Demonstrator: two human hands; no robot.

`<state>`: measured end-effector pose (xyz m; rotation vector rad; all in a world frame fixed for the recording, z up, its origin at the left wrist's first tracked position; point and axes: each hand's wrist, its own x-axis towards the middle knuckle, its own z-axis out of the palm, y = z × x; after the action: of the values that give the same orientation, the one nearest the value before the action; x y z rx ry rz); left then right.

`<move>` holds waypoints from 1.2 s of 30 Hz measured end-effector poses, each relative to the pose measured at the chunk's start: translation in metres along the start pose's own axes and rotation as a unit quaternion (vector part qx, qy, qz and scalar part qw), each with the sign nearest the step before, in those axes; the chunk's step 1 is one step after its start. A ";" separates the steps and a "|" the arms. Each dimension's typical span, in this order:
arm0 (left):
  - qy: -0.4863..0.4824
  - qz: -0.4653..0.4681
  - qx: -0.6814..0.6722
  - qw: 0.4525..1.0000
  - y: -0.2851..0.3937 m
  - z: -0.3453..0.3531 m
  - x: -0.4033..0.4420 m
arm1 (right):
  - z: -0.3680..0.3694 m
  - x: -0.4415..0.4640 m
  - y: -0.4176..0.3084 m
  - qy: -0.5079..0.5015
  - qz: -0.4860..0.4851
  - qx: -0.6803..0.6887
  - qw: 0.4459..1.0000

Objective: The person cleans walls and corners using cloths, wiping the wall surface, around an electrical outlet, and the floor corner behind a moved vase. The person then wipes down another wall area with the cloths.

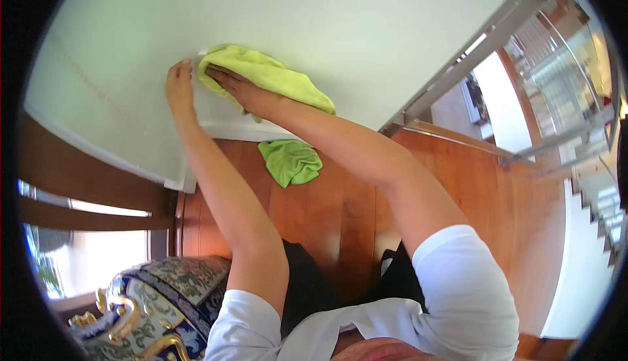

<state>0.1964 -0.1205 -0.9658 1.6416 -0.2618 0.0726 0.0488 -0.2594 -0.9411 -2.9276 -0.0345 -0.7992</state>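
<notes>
My right hand [241, 91] presses a yellow-green cloth [275, 77] against the pale wall, its fingers reaching under a fold at the cloth's left end. Just left of the cloth, my left hand [180, 87] is raised close to the wall with its fingers curled in. Whether anything small is inside those fingers is hidden. Below both hands, a second, brighter green cloth [291, 162] lies crumpled on the wooden floor, near the foot of the wall.
A glass railing with metal posts [458, 79] runs along the right, with a lower level behind it. At lower left stands an ornate patterned ceramic piece [157, 302] with gold handles. Brown slats [91, 171] border a window on the left. Reddish wooden floor [347, 210] spreads beneath me.
</notes>
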 end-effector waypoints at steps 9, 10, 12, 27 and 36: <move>0.031 0.013 -0.006 0.999 0.035 0.020 -0.021 | 0.060 0.018 0.017 0.009 -0.176 0.029 0.984; 0.051 0.017 0.003 0.999 0.034 0.021 -0.023 | 0.071 0.022 0.012 -0.006 -0.147 0.153 0.977; 0.094 0.029 0.018 0.995 0.035 0.022 -0.024 | 0.067 0.027 0.003 -0.050 -0.088 0.289 0.952; 0.048 0.003 0.024 0.999 0.046 0.018 -0.024 | 0.039 0.009 -0.003 0.010 -0.130 -0.006 0.992; 0.057 0.041 0.028 0.997 0.034 0.028 -0.023 | -0.015 -0.062 0.014 0.164 -0.017 -0.023 0.986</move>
<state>0.1633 -0.1473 -0.9400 1.6763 -0.2418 0.2371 -0.0112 -0.2745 -0.9608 -2.8013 -0.0387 -1.2922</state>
